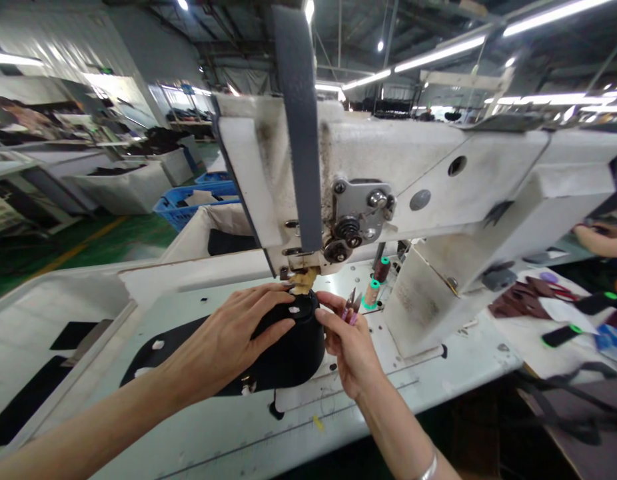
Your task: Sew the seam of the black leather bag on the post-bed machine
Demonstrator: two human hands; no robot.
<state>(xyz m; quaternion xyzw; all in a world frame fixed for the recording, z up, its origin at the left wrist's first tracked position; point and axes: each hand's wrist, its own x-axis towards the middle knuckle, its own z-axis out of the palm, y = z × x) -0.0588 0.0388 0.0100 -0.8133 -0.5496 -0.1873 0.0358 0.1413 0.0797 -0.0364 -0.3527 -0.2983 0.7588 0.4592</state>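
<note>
While the left hand (228,340) lies spread over a black fabric piece (288,353) draped on the post of the sewing machine (388,193), its fingers press flat on the cloth — an open palm bearing down rather than a closed grip. The piece sits right under the needle area, where a yellowish wrapped part (303,280) hangs from the machine head, and its dark lower edge runs out leftward over the desk (228,427).

Just right of the post, the right hand (351,340) has its fingertips touching the top edge of the fabric, and it pinches a small pair of thread snips (351,305) — purple-handled, blades pointing up — between thumb and fingers. A silver bracelet (428,468) shows on that wrist.

Behind the snips, two thread spools (376,283) with green bases stand on the desk near the machine's column. A grey belt (298,127) runs down across the front of the machine head. Far right, dark maroon cut pieces (518,300) lie on a neighbouring surface, and another person's forearm (598,240) reaches in at the edge. Blue crates (188,200) sit on the green floor behind.
</note>
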